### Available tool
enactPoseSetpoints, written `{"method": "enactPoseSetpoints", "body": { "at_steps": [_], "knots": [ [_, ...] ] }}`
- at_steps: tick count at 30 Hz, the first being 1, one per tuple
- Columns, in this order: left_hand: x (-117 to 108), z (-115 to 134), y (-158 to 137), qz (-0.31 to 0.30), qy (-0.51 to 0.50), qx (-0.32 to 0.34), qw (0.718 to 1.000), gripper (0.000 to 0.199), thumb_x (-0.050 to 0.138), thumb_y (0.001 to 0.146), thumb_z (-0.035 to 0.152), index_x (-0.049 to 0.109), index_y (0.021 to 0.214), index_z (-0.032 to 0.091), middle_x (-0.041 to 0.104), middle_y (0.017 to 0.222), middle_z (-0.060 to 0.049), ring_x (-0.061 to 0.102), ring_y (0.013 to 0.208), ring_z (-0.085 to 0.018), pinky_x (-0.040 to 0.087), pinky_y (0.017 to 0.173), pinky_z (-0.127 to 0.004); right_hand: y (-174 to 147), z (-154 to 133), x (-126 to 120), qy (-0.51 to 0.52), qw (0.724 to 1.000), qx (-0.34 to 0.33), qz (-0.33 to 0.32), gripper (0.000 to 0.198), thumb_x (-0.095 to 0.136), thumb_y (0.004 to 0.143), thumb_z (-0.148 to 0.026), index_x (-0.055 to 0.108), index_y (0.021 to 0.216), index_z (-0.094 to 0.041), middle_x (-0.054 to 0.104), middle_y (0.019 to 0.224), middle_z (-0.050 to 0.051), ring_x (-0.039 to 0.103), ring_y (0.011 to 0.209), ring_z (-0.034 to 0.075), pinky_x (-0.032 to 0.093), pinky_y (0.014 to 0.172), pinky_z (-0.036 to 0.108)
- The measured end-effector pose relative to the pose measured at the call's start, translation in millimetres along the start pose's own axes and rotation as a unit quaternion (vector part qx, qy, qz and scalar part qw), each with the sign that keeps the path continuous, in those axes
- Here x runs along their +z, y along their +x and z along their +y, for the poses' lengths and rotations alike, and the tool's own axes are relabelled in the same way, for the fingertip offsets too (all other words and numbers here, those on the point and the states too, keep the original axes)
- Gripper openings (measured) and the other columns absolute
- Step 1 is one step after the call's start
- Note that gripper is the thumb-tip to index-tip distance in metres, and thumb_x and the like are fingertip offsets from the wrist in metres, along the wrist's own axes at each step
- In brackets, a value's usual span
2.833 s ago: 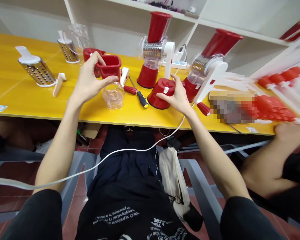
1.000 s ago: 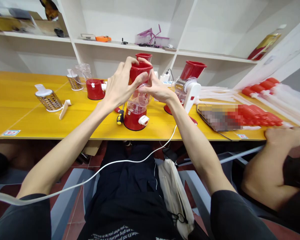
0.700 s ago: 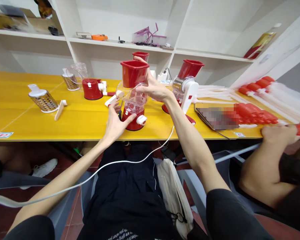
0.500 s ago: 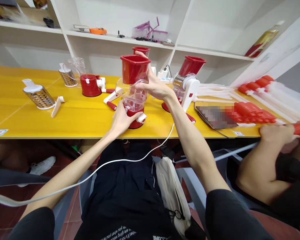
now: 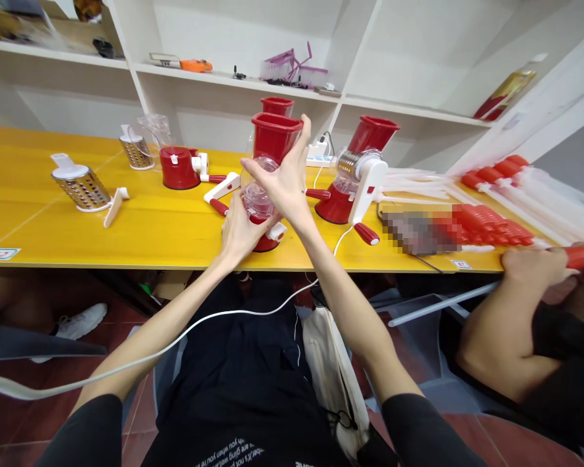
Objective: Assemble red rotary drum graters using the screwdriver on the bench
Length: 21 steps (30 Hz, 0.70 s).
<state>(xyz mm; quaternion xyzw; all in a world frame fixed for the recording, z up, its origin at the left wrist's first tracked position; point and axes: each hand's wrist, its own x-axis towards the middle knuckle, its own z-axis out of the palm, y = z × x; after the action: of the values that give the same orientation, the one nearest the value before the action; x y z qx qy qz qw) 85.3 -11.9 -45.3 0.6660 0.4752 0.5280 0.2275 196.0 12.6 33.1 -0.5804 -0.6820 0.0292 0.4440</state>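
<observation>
A grater body stands on the yellow table [image 5: 141,233]: red hopper [image 5: 275,134] on top, clear plastic housing [image 5: 255,188] in the middle, red base [image 5: 265,240] below. My left hand [image 5: 238,230] wraps around the red base from the near side. My right hand [image 5: 282,178] presses on the clear housing, fingers reaching up along the hopper. A white crank handle with a red knob [image 5: 220,192] lies just left of the unit.
Finished graters [image 5: 357,175] stand to the right, another red hopper [image 5: 277,105] behind. A red base [image 5: 178,167] and metal grater drums [image 5: 80,187] sit left. Red and clear parts [image 5: 496,224] pile at right, where another person's hand [image 5: 535,272] holds a red piece. White shelves rise behind.
My left hand went from the hopper down to the red base and gripped it. My right hand shifted round to the front of the clear housing. The unit sits lower on its base.
</observation>
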Motion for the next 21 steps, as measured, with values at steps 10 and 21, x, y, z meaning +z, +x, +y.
{"method": "enactPoseSetpoints", "body": {
  "at_steps": [10, 21],
  "knots": [
    [-5, -6, 8, -0.023, -0.029, 0.037, 0.999, 0.072, 0.09, 0.075, 0.044, 0.057, 0.136, 0.022, 0.068, 0.142, -0.016, 0.064, 0.135, -0.038, 0.049, 0.117, -0.054, -6, 12, -27, -0.006, 0.999, -0.029, -0.011, 0.104, 0.054, 0.088, -0.078, 0.004, 0.166, -0.031, 0.026, 0.169, 0.015, 0.027, 0.164, 0.027, 0.032, 0.135, 0.06],
    [-6, -18, 4, -0.048, -0.033, 0.09, 0.994, 0.073, 0.076, 0.089, 0.049, 0.047, 0.149, 0.021, 0.057, 0.155, -0.019, 0.057, 0.144, -0.036, 0.045, 0.12, -0.056, -24, -12, -25, 0.025, 0.996, 0.029, 0.079, 0.099, 0.068, 0.083, -0.064, 0.016, 0.16, -0.029, 0.042, 0.151, 0.017, 0.047, 0.144, 0.037, 0.041, 0.121, 0.072]
  ]
}}
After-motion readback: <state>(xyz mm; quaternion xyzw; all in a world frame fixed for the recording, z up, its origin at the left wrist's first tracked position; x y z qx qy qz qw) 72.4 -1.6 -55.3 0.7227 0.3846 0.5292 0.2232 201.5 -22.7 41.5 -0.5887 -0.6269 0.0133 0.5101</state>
